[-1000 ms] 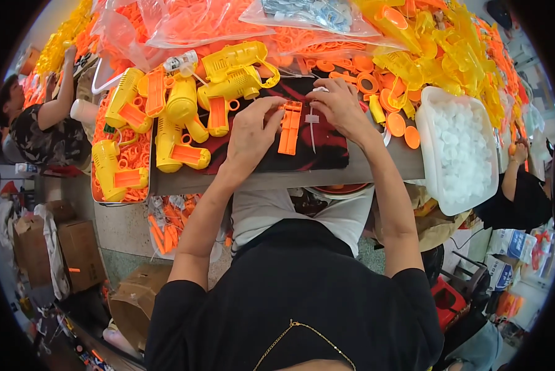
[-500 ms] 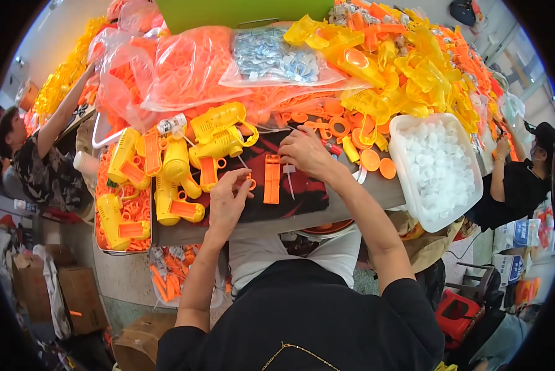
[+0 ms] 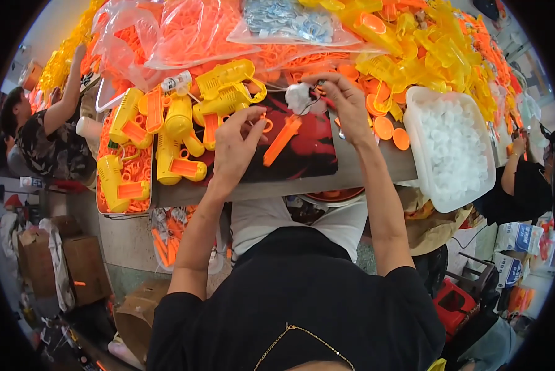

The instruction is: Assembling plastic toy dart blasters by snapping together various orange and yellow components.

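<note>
My right hand (image 3: 347,104) is raised over the dark red-and-black cloth (image 3: 311,157), its fingers pinched on thin dark wires. A round white part (image 3: 298,99) hangs by these wires beside the fingertips. Below it, a long orange rectangular piece (image 3: 283,141) slants down and seems joined to it, though the join is unclear. To its left, my left hand (image 3: 237,141) is closed with a small orange ring (image 3: 267,125) at its fingertips. Yellow hairdryer-shaped toy bodies (image 3: 179,117) with orange handle parts lie left of my left hand.
A white tub (image 3: 420,157) of translucent caps stands at the right. Orange discs (image 3: 383,128) and yellow shells (image 3: 435,52) pile up behind it. Clear bags of orange parts (image 3: 197,34) and silvery pieces (image 3: 287,21) fill the back. A tray of orange rings (image 3: 142,176) sits left. Co-workers sit either side.
My right hand has lifted the white part by its wires. The orange piece, upright on the cloth before, now slants beneath it. The view has tilted, shifting the table upward in the picture.
</note>
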